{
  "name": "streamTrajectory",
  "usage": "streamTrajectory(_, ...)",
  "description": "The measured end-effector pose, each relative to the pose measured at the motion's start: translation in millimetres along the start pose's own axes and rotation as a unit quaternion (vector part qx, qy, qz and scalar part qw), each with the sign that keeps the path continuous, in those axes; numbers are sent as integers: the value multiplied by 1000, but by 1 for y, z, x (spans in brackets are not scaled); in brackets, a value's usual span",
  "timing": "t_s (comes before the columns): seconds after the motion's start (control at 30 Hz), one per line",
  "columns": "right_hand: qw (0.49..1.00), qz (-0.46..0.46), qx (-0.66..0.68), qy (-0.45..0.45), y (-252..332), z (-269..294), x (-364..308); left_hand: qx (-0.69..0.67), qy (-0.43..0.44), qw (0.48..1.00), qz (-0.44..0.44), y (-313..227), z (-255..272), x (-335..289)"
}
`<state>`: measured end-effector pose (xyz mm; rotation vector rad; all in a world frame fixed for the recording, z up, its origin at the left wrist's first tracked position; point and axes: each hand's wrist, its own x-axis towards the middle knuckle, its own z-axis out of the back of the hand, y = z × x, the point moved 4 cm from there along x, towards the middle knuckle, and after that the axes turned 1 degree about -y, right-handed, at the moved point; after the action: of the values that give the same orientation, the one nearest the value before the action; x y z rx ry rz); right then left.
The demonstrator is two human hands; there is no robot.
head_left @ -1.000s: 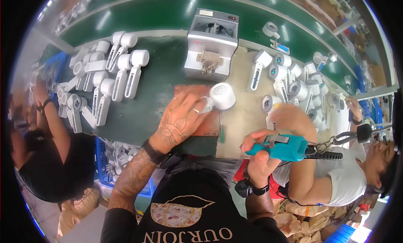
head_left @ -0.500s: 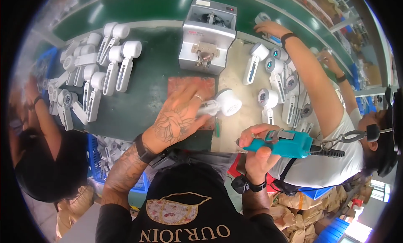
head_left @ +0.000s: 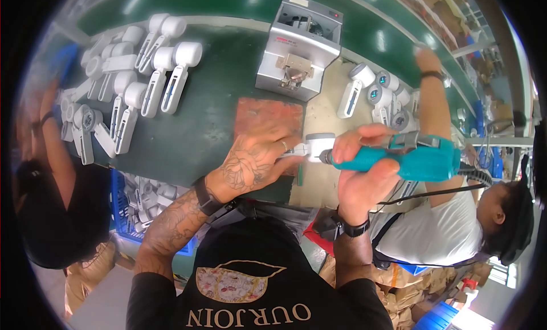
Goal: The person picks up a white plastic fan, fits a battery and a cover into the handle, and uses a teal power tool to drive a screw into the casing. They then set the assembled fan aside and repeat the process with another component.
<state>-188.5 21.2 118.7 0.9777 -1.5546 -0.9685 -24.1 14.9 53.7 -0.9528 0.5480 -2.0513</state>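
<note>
My left hand (head_left: 250, 162) is closed around the handle of a white handheld fan (head_left: 320, 145), over a worn red mat (head_left: 268, 113). The fan's round head points right, past my fingertips. My right hand (head_left: 364, 173) grips a teal electric screwdriver (head_left: 424, 162) lying almost level. Its black nose meets the fan near the joint of head and handle; the tip itself is hidden. A thin green stick (head_left: 300, 175) lies just below the fan.
Beyond the mat stands a grey screw feeder (head_left: 300, 51). White fans (head_left: 176, 79) crowd the bench's left; others with lit displays (head_left: 377, 95) stand right. Below left is a blue crate (head_left: 119, 202) of white parts. Co-workers sit on both sides, one arm (head_left: 434, 102) reaching along the right.
My right hand has brought the screwdriver up and against the fan. The fan has turned in my left hand, so its head shows from the side. The right co-worker's arm has moved away rightward.
</note>
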Motion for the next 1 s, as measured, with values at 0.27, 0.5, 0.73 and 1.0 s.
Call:
streamTrajectory(0.27,999,21,17,29,-17,-22,2,-13,-36,999,-30,7,1,-2)
streamTrajectory(0.5,999,11,16,32,-25,-26,2,-28,-31,999,-9,13,-6,-5)
streamTrajectory(0.73,998,29,24,49,-31,-26,2,-10,-29,999,-25,11,-2,-4)
streamTrajectory(1.0,997,45,9,63,-31,-27,4,-3,-37,999,-37,12,-3,-4)
